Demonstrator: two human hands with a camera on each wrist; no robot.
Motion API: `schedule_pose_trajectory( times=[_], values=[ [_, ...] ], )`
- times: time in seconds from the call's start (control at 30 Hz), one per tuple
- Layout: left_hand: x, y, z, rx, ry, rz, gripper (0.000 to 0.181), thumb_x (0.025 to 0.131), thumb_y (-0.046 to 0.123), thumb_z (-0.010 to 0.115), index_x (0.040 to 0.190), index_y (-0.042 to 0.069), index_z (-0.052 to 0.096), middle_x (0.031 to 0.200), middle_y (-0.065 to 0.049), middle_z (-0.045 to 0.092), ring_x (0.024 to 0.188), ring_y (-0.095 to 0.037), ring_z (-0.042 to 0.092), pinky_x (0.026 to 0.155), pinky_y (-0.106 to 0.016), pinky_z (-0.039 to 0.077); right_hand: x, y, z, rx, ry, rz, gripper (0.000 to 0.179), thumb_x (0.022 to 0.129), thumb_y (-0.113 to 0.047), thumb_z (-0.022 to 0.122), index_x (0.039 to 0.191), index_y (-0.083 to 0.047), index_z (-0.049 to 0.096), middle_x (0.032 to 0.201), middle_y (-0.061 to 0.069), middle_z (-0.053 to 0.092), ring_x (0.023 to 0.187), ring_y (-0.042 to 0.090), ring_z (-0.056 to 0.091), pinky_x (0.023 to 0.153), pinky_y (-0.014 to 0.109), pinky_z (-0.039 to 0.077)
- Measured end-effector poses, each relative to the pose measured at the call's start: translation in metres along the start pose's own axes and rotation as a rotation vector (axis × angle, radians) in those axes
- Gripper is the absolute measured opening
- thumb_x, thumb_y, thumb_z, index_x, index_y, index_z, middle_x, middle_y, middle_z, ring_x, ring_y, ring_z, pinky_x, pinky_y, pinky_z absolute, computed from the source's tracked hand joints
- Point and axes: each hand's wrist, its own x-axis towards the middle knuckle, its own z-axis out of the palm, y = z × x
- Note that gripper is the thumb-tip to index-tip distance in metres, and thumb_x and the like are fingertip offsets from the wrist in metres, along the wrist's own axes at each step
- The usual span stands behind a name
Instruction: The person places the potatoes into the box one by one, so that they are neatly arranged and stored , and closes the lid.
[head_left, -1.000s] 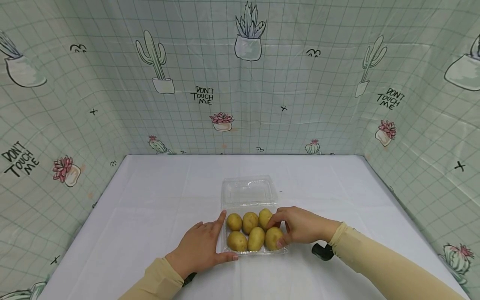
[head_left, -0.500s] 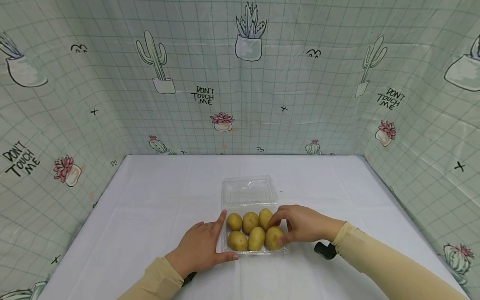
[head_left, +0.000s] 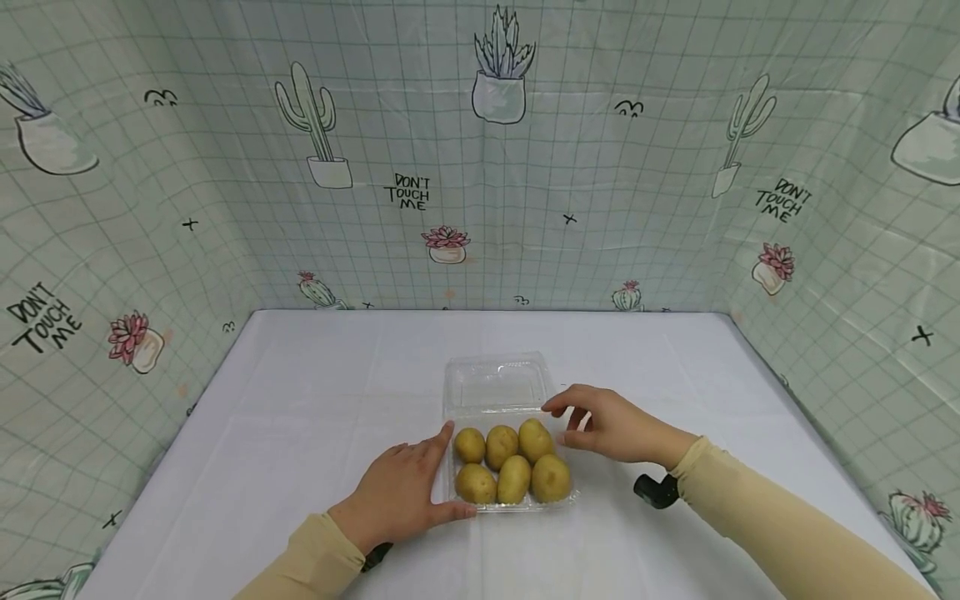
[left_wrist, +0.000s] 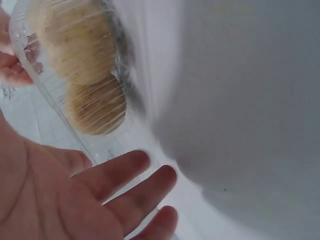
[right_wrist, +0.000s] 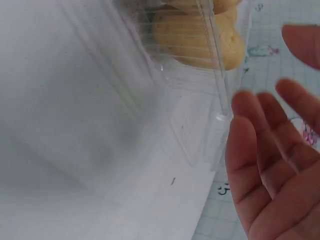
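Note:
Several yellow potatoes (head_left: 513, 479) fill the base of a clear plastic clamshell box (head_left: 517, 507), in two rows of three. Its lid (head_left: 498, 385) lies folded back behind it. My left hand (head_left: 393, 496) rests at the box's left side, index finger along that edge and thumb at the front corner. In the left wrist view, two potatoes (left_wrist: 80, 45) show through the ribbed wall beside the outstretched fingers. My right hand (head_left: 615, 425) hovers by the right back corner near the hinge, fingers loosely bent with nothing between them. The right wrist view shows its fingers apart from the potatoes (right_wrist: 195, 37).
A white cloth (head_left: 337, 367) covers the table under the box. Behind and at both sides hangs a green checked curtain (head_left: 517, 183) with cactus prints. A black wrist device (head_left: 655, 491) is strapped beneath the right wrist.
My right hand has let go of the front right potato and moved up and back toward the hinge. That potato stays in the box. My left hand has kept its place.

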Motion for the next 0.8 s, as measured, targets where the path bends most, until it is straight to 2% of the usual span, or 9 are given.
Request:
schedule_pose_trajectory(
  times=[0.13,0.3,0.43,0.53,0.7,0.8],
  values=[
    [0.005,-0.001,-0.003,-0.095,0.025,-0.015,0.100,0.088,0.075,0.052,0.150,-0.002,0.038,0.146,-0.022,0.047,0.122,-0.039,0.056,0.098,-0.050,0.047,0.001,0.007,0.000,0.058,0.073,0.082,0.049,0.094,-0.016,0.072,0.138,-0.007,0.054,0.131,0.016,0.057,0.106,0.024,0.063,0.081,0.031,0.055],
    [0.017,-0.003,-0.005,-0.264,0.031,-0.072,0.087,0.093,0.066,0.054,0.148,-0.001,0.041,0.151,-0.027,0.039,0.126,-0.043,0.052,0.099,-0.053,0.046,0.003,0.009,0.005,0.131,0.091,0.156,0.057,0.094,-0.018,0.072,0.144,-0.006,0.048,0.144,0.016,0.047,0.121,0.035,0.057,0.091,0.036,0.053],
    [0.027,-0.004,-0.008,-0.403,-0.010,-0.151,0.084,0.095,0.062,0.055,0.151,0.002,0.037,0.149,-0.025,0.042,0.133,-0.040,0.046,0.106,-0.054,0.039,0.004,0.010,0.008,0.178,0.078,0.180,0.060,0.095,-0.019,0.071,0.146,-0.004,0.044,0.149,0.016,0.043,0.126,0.038,0.053,0.097,0.042,0.050],
    [0.032,-0.004,-0.009,-0.477,-0.026,-0.188,0.083,0.095,0.060,0.056,0.153,0.005,0.035,0.145,-0.024,0.047,0.130,-0.039,0.049,0.105,-0.053,0.040,0.005,0.011,0.009,0.205,0.071,0.185,0.062,0.095,-0.020,0.071,0.147,-0.004,0.042,0.151,0.016,0.041,0.128,0.039,0.051,0.099,0.044,0.048],
    [0.036,-0.002,-0.013,-0.573,-0.023,-0.199,0.081,0.097,0.057,0.056,0.154,0.006,0.032,0.144,-0.025,0.048,0.128,-0.039,0.051,0.104,-0.055,0.041,0.007,0.010,0.008,0.225,0.073,0.193,0.064,0.095,-0.020,0.071,0.149,-0.007,0.039,0.153,0.014,0.038,0.130,0.038,0.050,0.101,0.042,0.047],
    [0.037,-0.001,-0.014,-0.625,-0.009,-0.213,0.081,0.097,0.054,0.058,0.155,0.005,0.029,0.144,-0.027,0.047,0.132,-0.038,0.047,0.106,-0.056,0.037,0.007,0.009,0.007,0.235,0.087,0.208,0.067,0.095,-0.020,0.071,0.151,-0.008,0.037,0.156,0.014,0.033,0.130,0.036,0.050,0.100,0.041,0.047]
  ],
)
